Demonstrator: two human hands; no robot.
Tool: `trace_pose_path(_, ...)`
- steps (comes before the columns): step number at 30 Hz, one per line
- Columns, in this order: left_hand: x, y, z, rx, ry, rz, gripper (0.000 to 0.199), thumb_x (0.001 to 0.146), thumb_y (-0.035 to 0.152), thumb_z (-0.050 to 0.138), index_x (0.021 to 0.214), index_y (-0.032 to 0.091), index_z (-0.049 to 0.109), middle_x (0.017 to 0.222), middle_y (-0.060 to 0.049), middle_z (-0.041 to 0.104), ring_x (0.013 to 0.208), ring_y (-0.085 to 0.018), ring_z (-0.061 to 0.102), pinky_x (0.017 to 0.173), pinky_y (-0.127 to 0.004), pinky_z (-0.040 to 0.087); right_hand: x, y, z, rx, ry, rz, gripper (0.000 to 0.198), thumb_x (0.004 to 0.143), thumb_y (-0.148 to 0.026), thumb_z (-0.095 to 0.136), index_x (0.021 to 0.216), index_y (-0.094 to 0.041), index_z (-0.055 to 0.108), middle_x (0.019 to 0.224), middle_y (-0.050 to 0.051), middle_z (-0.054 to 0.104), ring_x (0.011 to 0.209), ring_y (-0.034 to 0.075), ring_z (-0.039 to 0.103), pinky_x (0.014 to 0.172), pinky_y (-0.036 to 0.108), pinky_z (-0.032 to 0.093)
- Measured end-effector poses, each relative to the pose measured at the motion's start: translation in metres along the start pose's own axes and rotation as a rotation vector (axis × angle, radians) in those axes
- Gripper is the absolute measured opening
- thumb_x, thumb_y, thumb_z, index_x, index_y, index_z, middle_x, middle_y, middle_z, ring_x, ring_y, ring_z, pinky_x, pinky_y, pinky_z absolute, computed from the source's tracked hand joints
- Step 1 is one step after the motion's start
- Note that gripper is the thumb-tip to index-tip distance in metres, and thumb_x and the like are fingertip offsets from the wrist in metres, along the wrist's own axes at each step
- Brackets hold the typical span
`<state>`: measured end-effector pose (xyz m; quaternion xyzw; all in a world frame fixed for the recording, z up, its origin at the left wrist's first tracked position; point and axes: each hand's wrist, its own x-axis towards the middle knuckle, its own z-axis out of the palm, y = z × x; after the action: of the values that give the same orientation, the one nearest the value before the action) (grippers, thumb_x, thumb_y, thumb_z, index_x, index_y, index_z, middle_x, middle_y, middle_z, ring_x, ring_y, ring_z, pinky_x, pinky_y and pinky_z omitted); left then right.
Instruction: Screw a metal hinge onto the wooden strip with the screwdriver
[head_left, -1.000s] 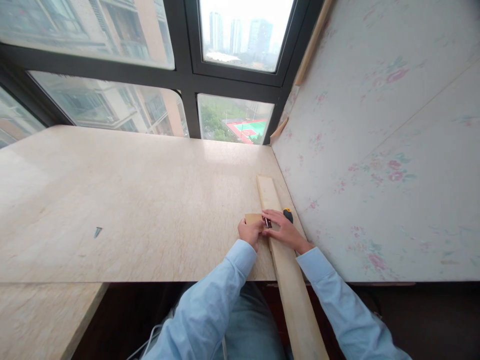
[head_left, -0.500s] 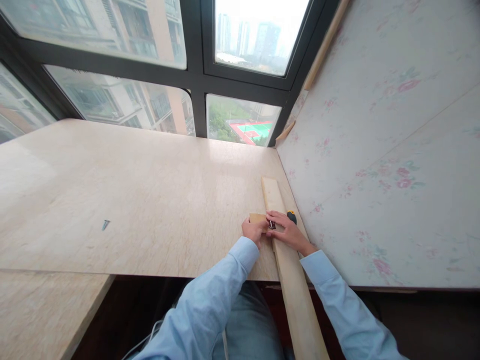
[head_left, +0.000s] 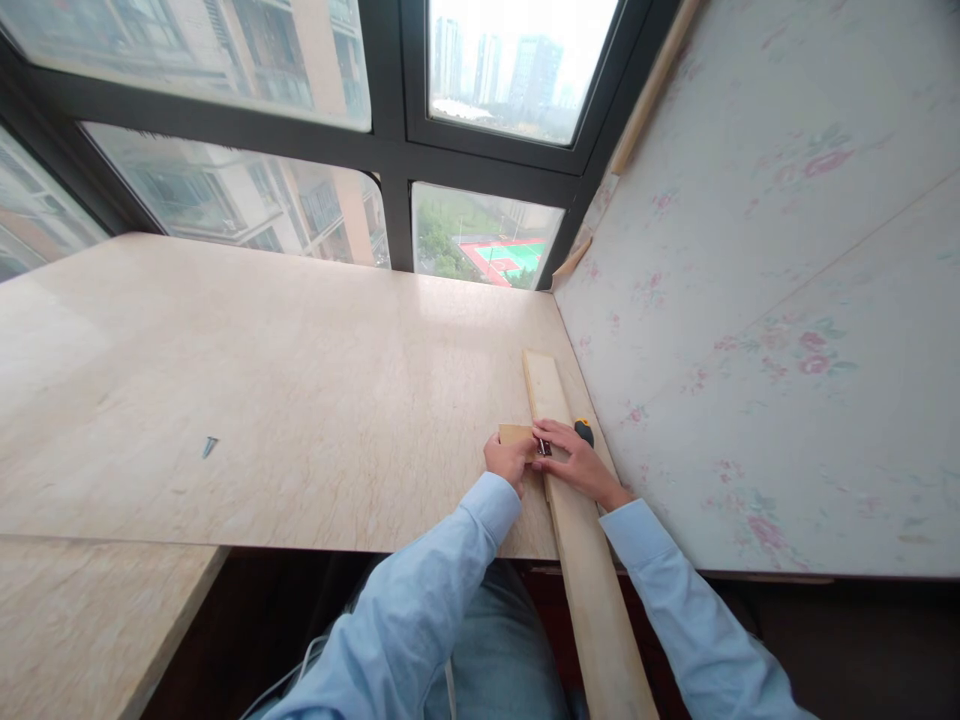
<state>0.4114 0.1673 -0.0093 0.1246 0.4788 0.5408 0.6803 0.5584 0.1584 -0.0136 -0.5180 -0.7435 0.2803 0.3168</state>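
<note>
My left hand [head_left: 510, 462] is closed around a small tan board [head_left: 516, 434], which lies against the left edge of a long wooden plank [head_left: 589, 590]. Across the plank rests my right hand [head_left: 576, 466], its thumb and fingers pinching a small dark red-brown metal piece [head_left: 544, 447], possibly a hinge. The fingertips of both hands meet at this piece and partly hide it. Just beyond my right hand is a black and yellow handle [head_left: 583, 432], perhaps a screwdriver's; the rest of it is hidden.
Several screws [head_left: 210, 446] lie together on the marble-like sill [head_left: 300, 400] at the left. A wall with flowered paper [head_left: 787, 300] rises close on the right. Dark-framed windows [head_left: 390, 150] stand behind. The plank overhangs the sill's front edge.
The view has shifted very slightly. Both hands keep the same grip and place on the board and the metal piece.
</note>
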Motion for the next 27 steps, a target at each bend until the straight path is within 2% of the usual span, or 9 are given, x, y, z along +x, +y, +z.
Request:
trace_pose_path(12, 0.006, -0.006, -0.002, 0.037, 0.032, 0.041, 0.036, 0.046, 0.011, 0.075, 0.079, 0.012, 0.06, 0.073, -0.006, 0.067, 0.065, -0.019, 0.063, 0.055, -0.029, 0.05, 0.0, -0.001, 0.0, -0.008, -0.014, 0.013, 0.059, 0.075, -0.048, 0.077, 0.128, -0.025, 0.064, 0.141, 0.011, 0.057, 0.136, 0.027, 0.046, 0.118, 0.05, 0.031)
trace_pose_path(19, 0.005, -0.006, -0.001, 0.075, 0.044, 0.04, 0.029, 0.049, 0.007, 0.071, 0.075, 0.015, 0.061, 0.073, -0.006, 0.069, 0.066, -0.02, 0.066, 0.057, -0.029, 0.051, -0.002, -0.011, -0.001, 0.07, 0.005, 0.158, 0.074, 0.074, -0.051, 0.077, 0.139, -0.024, 0.052, 0.146, 0.012, 0.051, 0.138, 0.028, 0.044, 0.118, 0.05, 0.03)
trace_pose_path(22, 0.005, -0.008, 0.0, 0.061, 0.043, 0.031, 0.026, 0.051, 0.007, 0.071, 0.074, 0.016, 0.062, 0.074, -0.005, 0.07, 0.07, -0.022, 0.068, 0.06, -0.03, 0.051, 0.0, -0.025, -0.003, 0.099, 0.019, 0.169, 0.067, 0.08, -0.051, 0.071, 0.139, -0.025, 0.051, 0.147, 0.01, 0.05, 0.139, 0.027, 0.043, 0.118, 0.05, 0.031)
trace_pose_path(25, 0.003, -0.009, 0.002, 0.062, 0.049, 0.006, 0.023, 0.053, 0.005, 0.075, 0.069, 0.016, 0.061, 0.069, -0.004, 0.067, 0.068, -0.021, 0.066, 0.062, -0.03, 0.051, 0.009, -0.053, -0.001, 0.075, -0.013, 0.124, 0.062, 0.083, -0.049, 0.069, 0.137, -0.026, 0.052, 0.145, 0.009, 0.052, 0.138, 0.027, 0.044, 0.119, 0.05, 0.031)
trace_pose_path(27, 0.003, -0.004, 0.0, 0.039, 0.034, 0.005, 0.019, 0.062, 0.01, 0.079, 0.069, 0.015, 0.062, 0.069, -0.005, 0.065, 0.068, -0.02, 0.065, 0.063, -0.031, 0.051, 0.02, -0.077, 0.003, 0.065, -0.057, 0.064, 0.059, 0.084, -0.049, 0.067, 0.137, -0.026, 0.054, 0.144, 0.009, 0.054, 0.137, 0.027, 0.046, 0.118, 0.05, 0.033)
